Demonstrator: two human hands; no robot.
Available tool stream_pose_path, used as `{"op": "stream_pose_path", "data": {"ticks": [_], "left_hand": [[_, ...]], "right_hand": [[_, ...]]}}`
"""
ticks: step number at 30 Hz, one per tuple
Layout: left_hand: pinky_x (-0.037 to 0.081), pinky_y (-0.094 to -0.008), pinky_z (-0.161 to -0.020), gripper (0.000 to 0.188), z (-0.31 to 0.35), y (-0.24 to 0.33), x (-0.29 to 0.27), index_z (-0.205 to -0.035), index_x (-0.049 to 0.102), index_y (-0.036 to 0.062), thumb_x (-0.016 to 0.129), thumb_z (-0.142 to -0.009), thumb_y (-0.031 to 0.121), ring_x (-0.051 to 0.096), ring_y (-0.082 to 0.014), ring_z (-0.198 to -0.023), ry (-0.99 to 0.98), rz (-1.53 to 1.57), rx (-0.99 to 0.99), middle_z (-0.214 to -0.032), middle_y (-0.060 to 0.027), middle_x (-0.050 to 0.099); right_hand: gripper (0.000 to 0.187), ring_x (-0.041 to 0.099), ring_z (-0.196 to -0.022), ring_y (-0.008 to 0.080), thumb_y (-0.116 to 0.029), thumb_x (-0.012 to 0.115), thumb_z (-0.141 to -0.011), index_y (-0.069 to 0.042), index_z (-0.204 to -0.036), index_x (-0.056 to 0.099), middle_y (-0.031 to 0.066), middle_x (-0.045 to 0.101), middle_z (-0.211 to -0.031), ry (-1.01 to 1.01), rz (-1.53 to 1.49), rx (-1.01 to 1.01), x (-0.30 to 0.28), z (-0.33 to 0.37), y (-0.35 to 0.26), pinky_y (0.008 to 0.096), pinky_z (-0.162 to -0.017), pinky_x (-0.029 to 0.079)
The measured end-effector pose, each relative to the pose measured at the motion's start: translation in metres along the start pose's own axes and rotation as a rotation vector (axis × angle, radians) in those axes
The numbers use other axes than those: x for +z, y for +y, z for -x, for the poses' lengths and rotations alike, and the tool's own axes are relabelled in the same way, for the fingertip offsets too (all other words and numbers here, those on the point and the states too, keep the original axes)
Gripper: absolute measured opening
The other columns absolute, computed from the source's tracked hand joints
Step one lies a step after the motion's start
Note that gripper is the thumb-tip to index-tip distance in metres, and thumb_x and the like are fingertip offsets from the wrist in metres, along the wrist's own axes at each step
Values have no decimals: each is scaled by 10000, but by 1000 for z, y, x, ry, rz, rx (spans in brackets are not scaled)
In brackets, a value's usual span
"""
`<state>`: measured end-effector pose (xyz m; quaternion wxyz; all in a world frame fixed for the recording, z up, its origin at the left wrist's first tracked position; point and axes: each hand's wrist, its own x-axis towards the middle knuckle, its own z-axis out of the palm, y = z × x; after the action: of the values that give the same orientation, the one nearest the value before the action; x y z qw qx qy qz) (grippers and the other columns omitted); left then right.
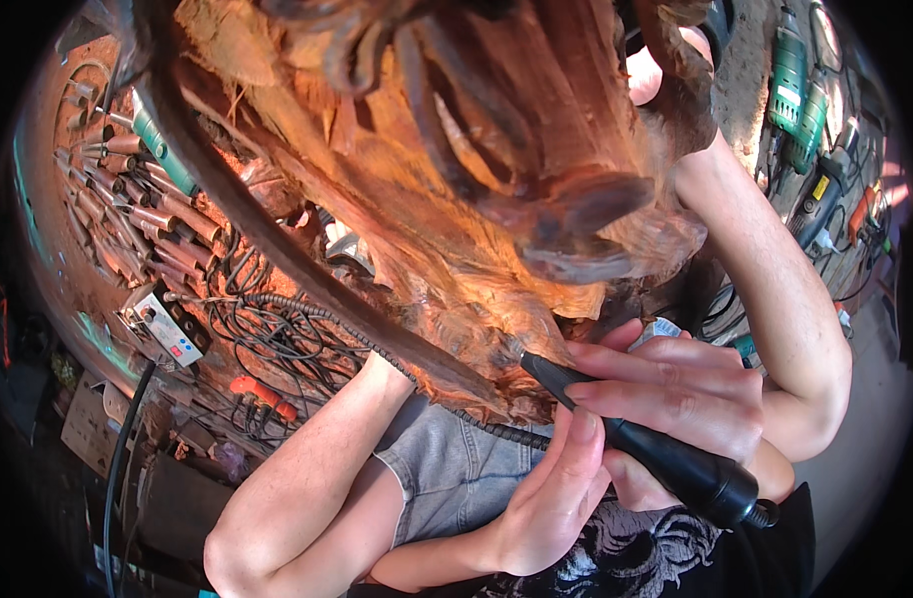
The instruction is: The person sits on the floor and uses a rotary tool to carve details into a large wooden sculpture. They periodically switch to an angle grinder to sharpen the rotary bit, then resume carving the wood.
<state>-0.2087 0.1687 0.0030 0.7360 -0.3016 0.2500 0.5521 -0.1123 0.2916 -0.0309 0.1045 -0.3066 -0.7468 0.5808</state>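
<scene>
A large reddish-brown wood carving [377, 169] with deep grooves and curled ridges fills the upper middle, close to me. My right hand [686, 399] is closed round a black rotary carving handpiece [666, 453], its fingers laid along the body. The narrow nose points up and left, and its metal tip meets the lower edge of the carving. My left hand [551, 498] is closed too, thumb and fingertips pressed against the handpiece just behind its nose. A dark ribbed cable [496, 431] runs behind the left hand, and part of it is hidden.
At left lie many cylindrical bits [148, 214], a green power tool [162, 149], a control box [164, 327], tangled cables [277, 339] and an orange-handled tool [262, 394]. Green power tools [790, 80] lie far right. My bent legs [302, 473] flank the carving.
</scene>
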Motion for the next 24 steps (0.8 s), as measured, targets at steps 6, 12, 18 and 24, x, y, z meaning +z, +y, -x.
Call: {"op": "stream_pose_path", "data": {"ticks": [6,12,18,24], "left_hand": [[215,-424,-1253,705,2,-5,-7,-1627,111,74,323,-1111,504,206,-243,-1558,-18,38,18,-1685,-131,172],[200,-435,-1262,703,0,-8,-9,-1619,139,65,333,-1107,505,194,-249,-1563,-29,62,50,-1688,-134,174],[186,-445,-1270,702,-3,-10,-10,-1611,167,56,343,-1103,506,182,-254,-1568,-49,69,4,-1690,-137,177],[233,-412,-1246,690,-10,-5,-13,-1621,110,72,328,-1117,490,197,-217,-1555,-84,80,29,-1693,-121,140]], "right_hand": [[195,774,-753,242,-70,769,-771,36,-935,779,242,775,-987,-34,-37,-16,-5,10,2,324,-720,627],[217,788,-843,293,-52,751,-796,64,-978,773,268,765,-1000,-148,-87,51,-16,9,-6,335,-780,630],[193,790,-856,283,-46,747,-797,68,-949,779,262,769,-946,-40,-86,26,-9,12,-4,322,-817,625],[159,788,-841,264,-74,765,-787,55,-879,781,235,773,-893,113,-9,29,11,9,-5,307,-837,620]]}}
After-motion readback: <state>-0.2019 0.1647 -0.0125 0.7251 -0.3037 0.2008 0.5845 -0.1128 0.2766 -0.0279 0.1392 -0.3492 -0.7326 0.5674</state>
